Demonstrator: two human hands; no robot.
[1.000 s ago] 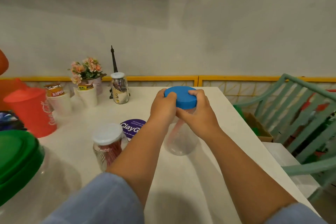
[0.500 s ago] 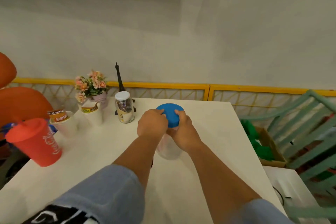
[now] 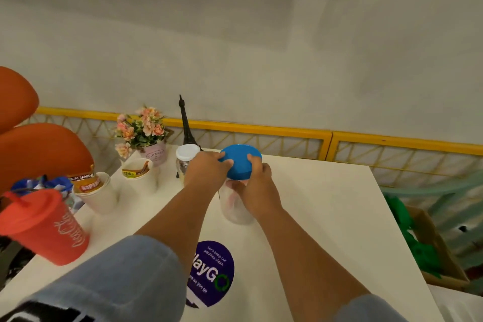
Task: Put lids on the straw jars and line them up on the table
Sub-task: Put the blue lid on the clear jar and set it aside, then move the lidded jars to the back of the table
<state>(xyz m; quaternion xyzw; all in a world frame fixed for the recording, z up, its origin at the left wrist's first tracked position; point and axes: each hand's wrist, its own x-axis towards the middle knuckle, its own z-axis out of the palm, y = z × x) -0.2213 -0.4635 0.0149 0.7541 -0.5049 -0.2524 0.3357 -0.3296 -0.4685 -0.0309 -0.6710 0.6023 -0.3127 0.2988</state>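
both my hands grip the round blue plastic lid (image 3: pixel 240 165) on the tall clear plastic jar (image 3: pixel 233 206) at mid-table: left hand (image 3: pixel 206 171) and right hand (image 3: pixel 254 185) clenched on its rim. i judge this lid nearly seated. just left, a small clear jar with a white lid (image 3: pixel 186 158) stands capped. my jar's contents are a pinkish blur, likely straws. lining up looks left to do.
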